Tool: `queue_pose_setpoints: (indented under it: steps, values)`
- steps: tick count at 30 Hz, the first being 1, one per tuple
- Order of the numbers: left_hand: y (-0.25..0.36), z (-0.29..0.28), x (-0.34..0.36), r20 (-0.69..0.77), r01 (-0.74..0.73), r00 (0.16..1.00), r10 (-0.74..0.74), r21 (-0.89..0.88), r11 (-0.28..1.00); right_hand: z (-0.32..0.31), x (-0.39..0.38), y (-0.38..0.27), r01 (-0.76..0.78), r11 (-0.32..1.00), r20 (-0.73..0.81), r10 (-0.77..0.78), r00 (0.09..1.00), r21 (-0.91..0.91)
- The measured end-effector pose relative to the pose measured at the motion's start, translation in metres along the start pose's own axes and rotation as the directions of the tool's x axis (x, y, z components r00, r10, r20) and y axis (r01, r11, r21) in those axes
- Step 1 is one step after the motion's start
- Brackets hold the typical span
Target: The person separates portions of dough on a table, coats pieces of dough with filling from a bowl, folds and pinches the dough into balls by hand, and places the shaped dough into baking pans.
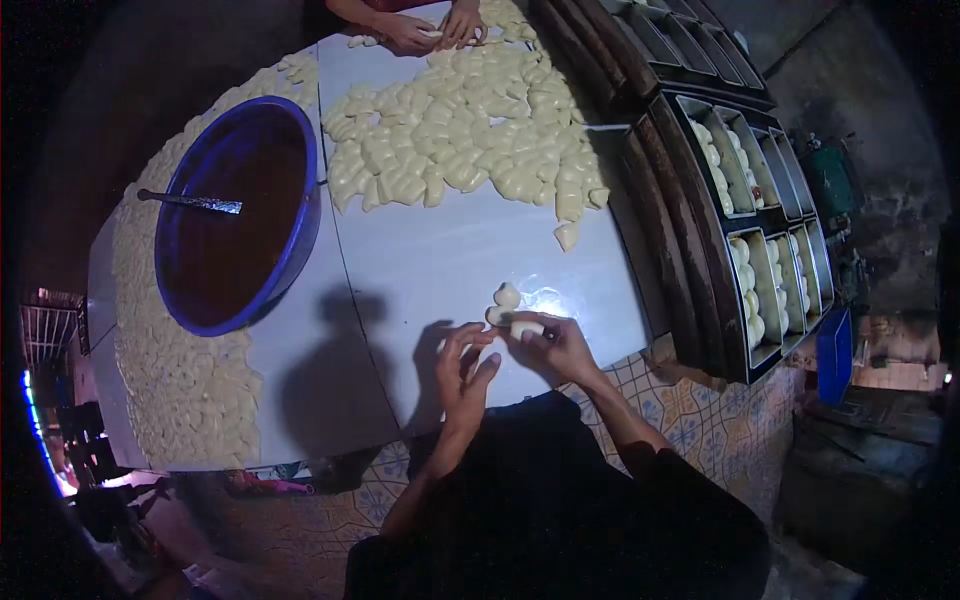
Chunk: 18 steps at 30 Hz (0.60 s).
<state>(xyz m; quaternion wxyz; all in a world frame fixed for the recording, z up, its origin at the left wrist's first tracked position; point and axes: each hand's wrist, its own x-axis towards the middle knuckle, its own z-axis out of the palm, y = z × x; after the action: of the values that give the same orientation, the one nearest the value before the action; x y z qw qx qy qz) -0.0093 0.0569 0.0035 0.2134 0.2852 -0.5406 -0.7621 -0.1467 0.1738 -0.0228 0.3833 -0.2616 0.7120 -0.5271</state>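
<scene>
My right hand has its thumb and fingers closed on a small pale dough piece near the table's front edge. Beside it my left hand is held with fingers apart and curved, apparently holding nothing. Just past my fingertips, a rounded dough ball rests on the white table, with another dough ball against it. Farther off lies a broad spread of glossy dough pieces, with a single dough piece at its near corner.
At left stands a blue basin with a long-handled tool across it. More dough pieces cover the left table edge. On the right, metal loaf pans hold dough balls. Across the table, another person's hands handle dough.
</scene>
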Motion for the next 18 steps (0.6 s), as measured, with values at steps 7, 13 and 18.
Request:
queue_pose_setpoints:
  steps: [7, 13, 18]
  values:
    - [-0.032, 0.007, 0.032, -0.125, 0.227, 0.957, -0.261, -0.238, 0.944, -0.013, 0.037, 0.034, -0.028, 0.999, -0.292, 0.032, 0.956, 0.019]
    - [-0.016, 0.012, 0.029, -0.165, 0.221, 0.963, -0.213, 0.028, 0.975, -0.037, 0.050, 0.023, 0.030, 0.862, -0.323, -0.221, 0.920, -0.505]
    - [-0.017, -0.008, 0.034, -0.133, -0.139, 0.976, 0.171, 0.221, 0.965, -0.067, 0.108, 0.021, 0.009, 0.737, -0.492, -0.460, 0.739, -0.676]
